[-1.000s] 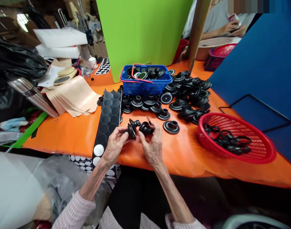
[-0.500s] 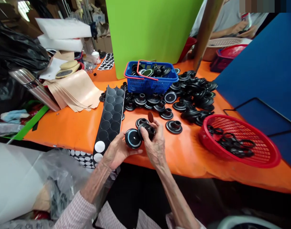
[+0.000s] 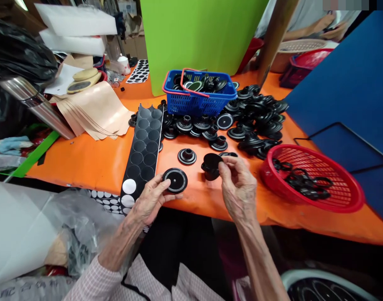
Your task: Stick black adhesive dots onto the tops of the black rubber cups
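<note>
My left hand [image 3: 152,194] grips a black round flanged piece [image 3: 175,180] by its edge, its flat ringed face turned up. Between the thumb and fingers of my right hand [image 3: 238,184] is a thin black disc [image 3: 213,161], like a round sticker. Another black flanged piece [image 3: 210,174] shows just below the disc; whether it touches the table I cannot tell. One more flanged piece [image 3: 187,156] lies stem up on the orange table beyond my hands. Left of them lies a black sheet of round stickers [image 3: 143,146], with two white circles bared near its front.
A blue basket [image 3: 200,102] of black pieces stands at the back, with a heap of flanged pieces [image 3: 260,117] beside it. At right is a red basket [image 3: 345,184] holding black rings. Tan sheets [image 3: 94,110] and a steel flask [image 3: 37,108] sit left. A co-worker's hands [image 3: 329,25] show behind.
My right hand has moved right, away from my left, with the thin disc. The flanged piece it held is now lower right. My left hand keeps its piece.
</note>
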Motion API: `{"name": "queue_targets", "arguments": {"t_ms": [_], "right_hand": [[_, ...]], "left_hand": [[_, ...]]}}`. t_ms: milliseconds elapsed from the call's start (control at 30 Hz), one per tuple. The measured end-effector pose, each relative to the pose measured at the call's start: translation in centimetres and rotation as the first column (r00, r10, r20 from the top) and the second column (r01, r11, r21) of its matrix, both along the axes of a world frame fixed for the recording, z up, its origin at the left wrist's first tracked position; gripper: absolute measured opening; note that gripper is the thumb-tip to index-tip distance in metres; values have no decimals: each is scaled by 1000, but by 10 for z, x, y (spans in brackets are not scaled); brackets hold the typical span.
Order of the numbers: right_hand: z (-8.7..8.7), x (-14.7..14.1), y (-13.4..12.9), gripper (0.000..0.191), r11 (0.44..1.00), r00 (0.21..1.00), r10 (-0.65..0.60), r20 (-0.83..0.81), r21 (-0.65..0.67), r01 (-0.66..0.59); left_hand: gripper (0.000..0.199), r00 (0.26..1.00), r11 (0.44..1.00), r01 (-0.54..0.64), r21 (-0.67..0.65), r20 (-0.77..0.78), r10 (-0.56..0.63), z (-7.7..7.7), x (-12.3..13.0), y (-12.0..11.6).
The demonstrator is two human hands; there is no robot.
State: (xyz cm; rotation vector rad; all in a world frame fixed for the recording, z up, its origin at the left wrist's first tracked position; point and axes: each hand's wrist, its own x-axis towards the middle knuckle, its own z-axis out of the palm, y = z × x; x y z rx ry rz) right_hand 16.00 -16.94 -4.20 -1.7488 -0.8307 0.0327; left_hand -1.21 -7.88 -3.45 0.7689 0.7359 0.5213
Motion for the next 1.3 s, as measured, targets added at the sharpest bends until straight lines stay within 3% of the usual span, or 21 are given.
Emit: {"name": "queue_targets", "arguments": {"t_ms": [167, 333, 433, 667, 867, 1300], "right_hand": [[10, -31, -20, 25, 966, 967, 233, -103, -91, -242], [10, -50, -24, 16, 950, 872, 290, -395, 10, -312], [7, -52, -23, 24, 958, 797, 262, -545, 48, -282], [-2, -63, -16, 28, 985, 820, 164, -549, 47, -166], [-7, -82, -7, 26, 986, 783, 164, -600, 107, -124], [-8, -87, -6, 25, 996, 819, 87, -568, 36, -82]], "left_hand": [[38, 997, 997, -24, 77, -65, 29, -2, -2, -4], [39, 998, 997, 12, 78, -64, -7, 0, -5, -7], [40, 998, 996, 25, 81, -65, -20, 1, -8, -8], [44, 998, 995, 60, 85, -40, -56, 3, -12, -10], [39, 997, 993, 78, 85, -30, -76, 5, -14, -10], [42, 997, 997, 59, 52, -52, -56, 0, -15, -10]]}}
